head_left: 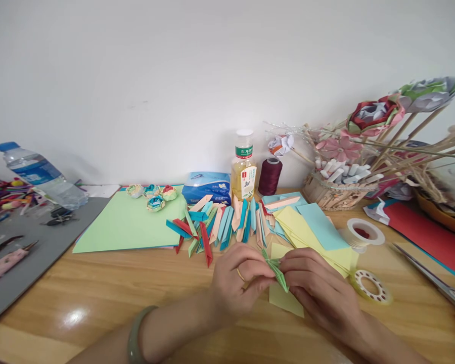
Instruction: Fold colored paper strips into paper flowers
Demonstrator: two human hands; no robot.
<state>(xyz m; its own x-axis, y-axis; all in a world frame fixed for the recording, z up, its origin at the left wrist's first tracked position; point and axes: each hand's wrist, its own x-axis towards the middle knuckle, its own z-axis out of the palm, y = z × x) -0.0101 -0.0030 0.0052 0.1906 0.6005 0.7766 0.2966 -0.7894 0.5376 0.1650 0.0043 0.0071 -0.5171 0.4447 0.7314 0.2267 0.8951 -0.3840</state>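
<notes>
A bundle of folded green paper strips (278, 273) is pinched between my two hands above the table. My left hand (239, 275), with a ring and a bangle, closes on its left side. On the other side, the fingers of my right hand (318, 278) press against it and partly hide it. Beneath the hands lies a pale yellow paper sheet (284, 302). Just beyond them is a heap of folded paper strips (223, 225) in red, blue, green and peach. Yellow papers (307, 237) and a light blue sheet (320, 226) spread to the right of the heap.
Tape (370, 287), a white spool (364, 233) and scissors (436, 275) lie at right. Behind stand a drink bottle (244, 167), purple thread (270, 177), a tissue pack (206, 187) and a basket (337, 194). Small paper flowers (155, 203) rest on green sheets (132, 227).
</notes>
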